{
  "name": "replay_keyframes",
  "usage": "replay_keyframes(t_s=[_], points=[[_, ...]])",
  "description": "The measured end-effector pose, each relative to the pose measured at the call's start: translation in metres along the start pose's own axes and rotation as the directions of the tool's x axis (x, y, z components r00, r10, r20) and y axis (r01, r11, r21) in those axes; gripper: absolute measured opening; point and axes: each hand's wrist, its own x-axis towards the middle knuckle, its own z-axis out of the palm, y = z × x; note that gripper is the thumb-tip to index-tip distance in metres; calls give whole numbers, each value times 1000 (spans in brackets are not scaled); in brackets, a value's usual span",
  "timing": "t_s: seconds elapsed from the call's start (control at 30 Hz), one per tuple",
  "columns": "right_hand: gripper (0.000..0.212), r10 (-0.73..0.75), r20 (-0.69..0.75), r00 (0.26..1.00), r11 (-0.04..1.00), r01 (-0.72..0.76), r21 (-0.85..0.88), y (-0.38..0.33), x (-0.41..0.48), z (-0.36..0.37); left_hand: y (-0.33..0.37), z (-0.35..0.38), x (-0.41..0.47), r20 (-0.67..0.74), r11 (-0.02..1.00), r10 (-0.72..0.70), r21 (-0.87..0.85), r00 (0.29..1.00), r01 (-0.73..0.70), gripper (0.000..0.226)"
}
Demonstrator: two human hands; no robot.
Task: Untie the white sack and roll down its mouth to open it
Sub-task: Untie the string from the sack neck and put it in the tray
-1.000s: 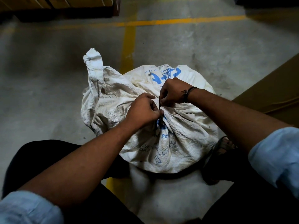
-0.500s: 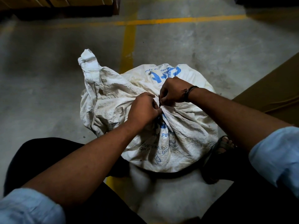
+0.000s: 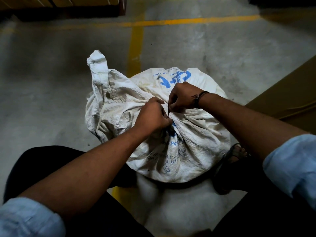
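- The white sack (image 3: 191,146) is stood on the concrete floor (image 3: 42,93), bulging; its contents are hidden, because the mouth is gathered shut.
- The gathered neck is bound by 1 thin dark cord (image 3: 168,111) at the sack's top middle.
- The left hand (image 3: 152,118) is curled tightly at the knot, with its fingers closed on the cord and the bunched fabric.
- A strand of the cord is pinched by the right hand (image 3: 182,97), just behind the knot.
- The 2 hands are held almost touching above the sack.
- A loose flap (image 3: 98,65) of the mouth is raised at the sack's far left.
- A yellow line (image 3: 136,48) is painted beyond the sack, and a cardboard box (image 3: 290,93) is set to its right.
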Motion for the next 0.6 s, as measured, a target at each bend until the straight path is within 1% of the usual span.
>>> replay_keyframes(t_s=[0.07,0.13,0.23,0.43,0.53,0.6], points=[[6,0,-2,1000,1000,0,-2,0,0,-1,-1,-2,-1,11,1000,13,9,1000,-13,13],[7,-1,-12,1000,1000,1,0,0,1,-2,-3,-2,0,-14,1000,28,3,1000,-28,17],[6,-11,-12,1000,1000,11,-5,-1,1,-2,-3,-2,2,-51,999,10,-43,999,-12,23],[6,-12,-16,1000,1000,12,-5,1,0,-1,0,-1,5,-32,1000,18,-24,999,-19,16],[6,-15,-19,1000,1000,15,-7,0,0,-1,-1,0,5,-50,999,7,-32,999,-8,13],[6,-16,-16,1000,1000,16,-2,1,-1,-1,-1,-1,5,-57,999,-10,-40,998,8,14]])
